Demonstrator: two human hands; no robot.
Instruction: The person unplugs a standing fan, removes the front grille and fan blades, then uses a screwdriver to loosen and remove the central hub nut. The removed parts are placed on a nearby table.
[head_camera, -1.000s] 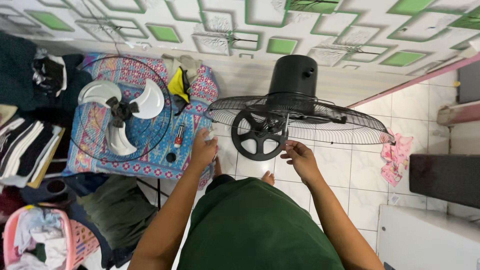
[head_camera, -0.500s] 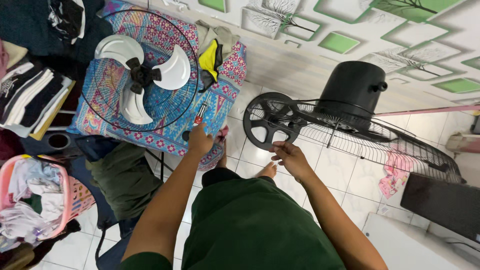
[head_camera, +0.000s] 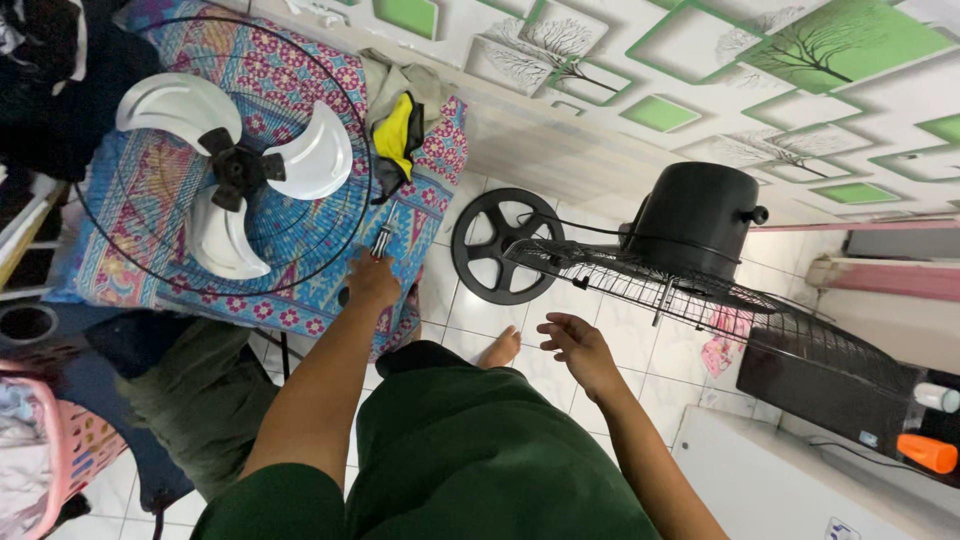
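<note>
Nearest the camera are two bare forearms over green clothing (head_camera: 480, 470), and one bare foot (head_camera: 498, 349) on the white tiles (head_camera: 640, 370). The right hand (head_camera: 580, 347) hangs free above the floor, its fingers loosely curled and slightly spread, holding nothing; it is just short of the rear grille (head_camera: 700, 300). The left hand (head_camera: 373, 280) reaches to the near edge of the patterned cloth (head_camera: 150, 190), its fingers closed down on the handle of one screwdriver (head_camera: 382, 240) that lies there; the handle is hidden under the hand, only the shaft showing.

On the cloth lie one front grille (head_camera: 360, 150), a wire ring, and inside it one blade wheel (head_camera: 235, 170) with three white blades on a black hub. Beyond the screwdriver sits one yellow-and-black rag (head_camera: 397, 135). To the right stands one black motor housing (head_camera: 697, 210) with the rear grille and its round spoked centre (head_camera: 495, 248) just beside it. One pink basket (head_camera: 60, 450) sits at the lower left, one orange-capped bottle (head_camera: 928, 452) at the far right.

Half a second earlier the left hand was already over the cloth's edge by the screwdriver, and the right hand lay close to the spoked centre; now the right hand is drawn back from it and the view has swung left.
</note>
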